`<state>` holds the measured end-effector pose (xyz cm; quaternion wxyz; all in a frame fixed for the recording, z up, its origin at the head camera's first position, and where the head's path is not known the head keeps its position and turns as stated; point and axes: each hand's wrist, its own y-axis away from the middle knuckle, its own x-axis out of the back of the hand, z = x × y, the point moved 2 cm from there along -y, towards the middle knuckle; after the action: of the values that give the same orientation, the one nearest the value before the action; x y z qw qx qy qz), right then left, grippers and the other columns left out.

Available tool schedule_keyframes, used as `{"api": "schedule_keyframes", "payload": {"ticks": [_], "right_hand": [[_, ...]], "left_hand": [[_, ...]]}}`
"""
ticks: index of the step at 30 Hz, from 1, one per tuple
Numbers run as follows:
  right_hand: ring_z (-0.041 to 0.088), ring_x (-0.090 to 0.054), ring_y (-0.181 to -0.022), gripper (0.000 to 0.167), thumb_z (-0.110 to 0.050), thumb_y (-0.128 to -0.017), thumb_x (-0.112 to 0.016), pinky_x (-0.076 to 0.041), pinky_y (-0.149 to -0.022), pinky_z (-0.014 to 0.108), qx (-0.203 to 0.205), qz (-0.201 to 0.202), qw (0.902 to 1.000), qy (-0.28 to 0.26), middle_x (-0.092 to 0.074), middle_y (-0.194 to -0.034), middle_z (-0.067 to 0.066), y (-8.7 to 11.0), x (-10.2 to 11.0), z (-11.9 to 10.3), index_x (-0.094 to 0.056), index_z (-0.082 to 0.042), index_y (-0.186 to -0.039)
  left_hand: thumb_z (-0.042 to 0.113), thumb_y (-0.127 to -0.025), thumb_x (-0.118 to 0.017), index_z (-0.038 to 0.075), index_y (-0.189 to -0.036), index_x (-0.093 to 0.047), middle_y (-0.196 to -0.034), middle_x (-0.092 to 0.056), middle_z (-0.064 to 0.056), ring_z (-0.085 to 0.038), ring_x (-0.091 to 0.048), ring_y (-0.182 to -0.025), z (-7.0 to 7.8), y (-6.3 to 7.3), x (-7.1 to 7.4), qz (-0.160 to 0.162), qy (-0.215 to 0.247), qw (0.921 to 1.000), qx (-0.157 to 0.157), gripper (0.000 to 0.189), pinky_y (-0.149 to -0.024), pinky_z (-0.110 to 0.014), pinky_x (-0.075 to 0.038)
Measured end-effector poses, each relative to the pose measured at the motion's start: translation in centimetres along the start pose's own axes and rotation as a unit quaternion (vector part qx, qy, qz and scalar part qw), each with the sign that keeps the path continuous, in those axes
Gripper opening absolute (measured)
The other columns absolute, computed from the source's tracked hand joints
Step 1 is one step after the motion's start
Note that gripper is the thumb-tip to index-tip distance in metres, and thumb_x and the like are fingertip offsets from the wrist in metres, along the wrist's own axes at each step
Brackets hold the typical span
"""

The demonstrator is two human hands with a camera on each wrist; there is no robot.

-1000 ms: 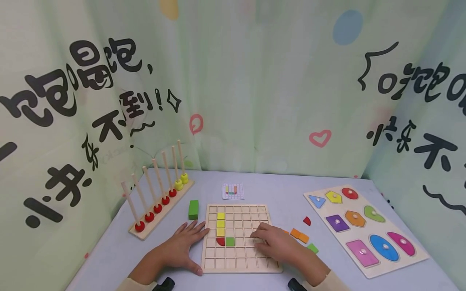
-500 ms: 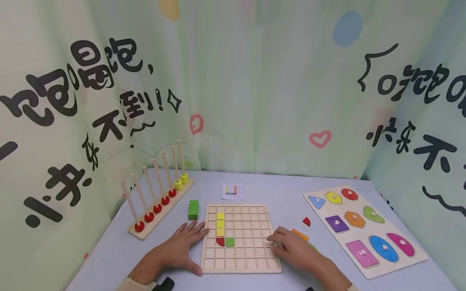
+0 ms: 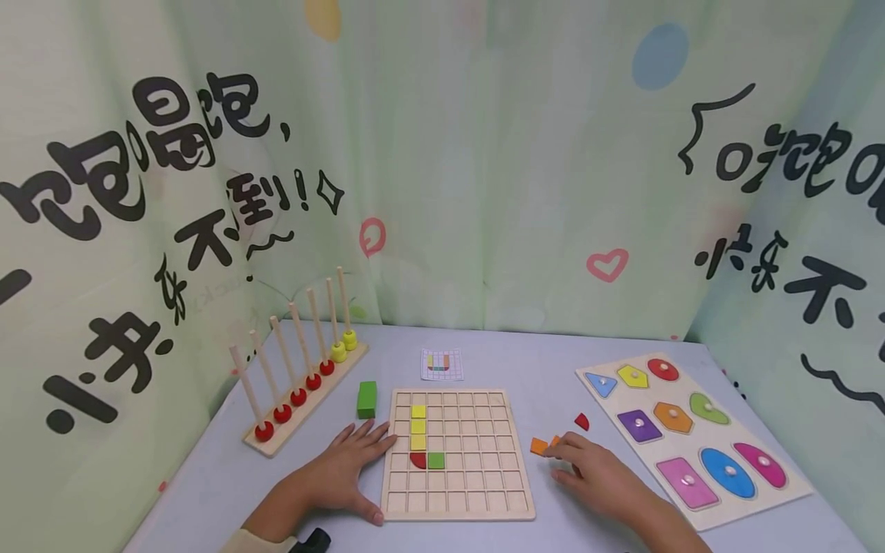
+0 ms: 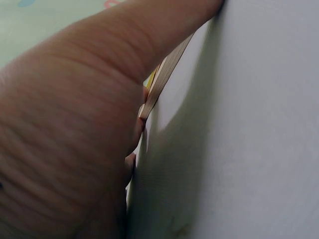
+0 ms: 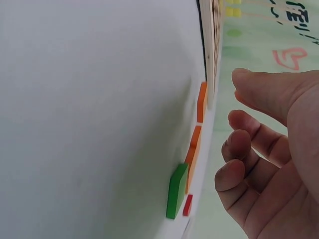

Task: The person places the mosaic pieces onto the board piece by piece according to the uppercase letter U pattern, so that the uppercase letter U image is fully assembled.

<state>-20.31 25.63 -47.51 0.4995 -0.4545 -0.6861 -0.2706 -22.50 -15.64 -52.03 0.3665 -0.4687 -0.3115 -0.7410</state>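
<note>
A wooden grid board [image 3: 477, 480] lies flat on the table. On it are three yellow squares [image 3: 419, 426] in a column, a red quarter-round piece [image 3: 418, 461] below them and a green square [image 3: 436, 461] beside that. My left hand [image 3: 346, 468] rests at the board's left edge, fingers spread and thumb by the near corner. To the right of the board, my right hand [image 3: 601, 476] hovers over loose orange pieces [image 3: 538, 446], fingertips overlapping them. In the right wrist view its fingers are loosely bent with nothing between them, near a green block [image 5: 177, 191] hidden in the head view.
A loose red piece [image 3: 582, 422] lies beyond my right hand. Farther right is a board of knobbed shapes [image 3: 646, 392]. A green block [image 3: 367, 399] and a bead-peg rack [image 3: 311, 399] stand at left. A small pattern card [image 3: 442, 365] lies behind the grid board.
My right hand has moved right, off the grid board and over to the loose orange pieces. The left hand stays in place, and the pieces on the board look the same.
</note>
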Motion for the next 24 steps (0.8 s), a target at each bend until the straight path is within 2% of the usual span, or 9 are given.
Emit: {"api": "schedule_keyframes", "payload": {"ticks": [11,16,24], "right_hand": [[0.006,-0.050,-0.080,0.030,-0.020,-0.084,-0.077,-0.051,-0.072,0.024,-0.047,-0.012,0.9987,0.016,-0.054,-0.099,-0.015,1.2,1.0,2.1,-0.070,-0.023,-0.113],[0.007,-0.050,-0.082,0.030,-0.021,-0.082,-0.078,-0.051,-0.073,0.022,-0.086,-0.017,0.9959,0.020,-0.055,-0.097,-0.017,1.5,1.2,2.6,-0.071,-0.026,-0.110],[0.007,-0.050,-0.082,0.031,-0.021,-0.080,-0.080,-0.053,-0.076,0.028,-0.137,-0.036,0.9898,0.010,-0.056,-0.095,-0.017,1.6,1.1,2.9,-0.072,-0.025,-0.109]], "left_hand": [[0.085,-0.052,-0.068,0.025,-0.153,-0.035,-0.160,-0.021,0.001,-0.029,-0.008,-0.148,0.3,0.1,0.3,-0.001,0.005,1.0000,0.004,0.122,-0.115,-0.056,-0.004],[0.085,-0.052,-0.068,0.024,-0.153,-0.034,-0.161,-0.020,0.001,-0.029,-0.007,-0.148,0.3,0.2,0.3,-0.002,0.008,1.0000,0.004,0.122,-0.115,-0.056,-0.004],[0.085,-0.052,-0.067,0.025,-0.153,-0.034,-0.161,-0.020,0.002,-0.028,-0.007,-0.148,0.3,0.1,0.4,-0.004,0.007,1.0000,0.003,0.122,-0.115,-0.055,-0.003]]}}
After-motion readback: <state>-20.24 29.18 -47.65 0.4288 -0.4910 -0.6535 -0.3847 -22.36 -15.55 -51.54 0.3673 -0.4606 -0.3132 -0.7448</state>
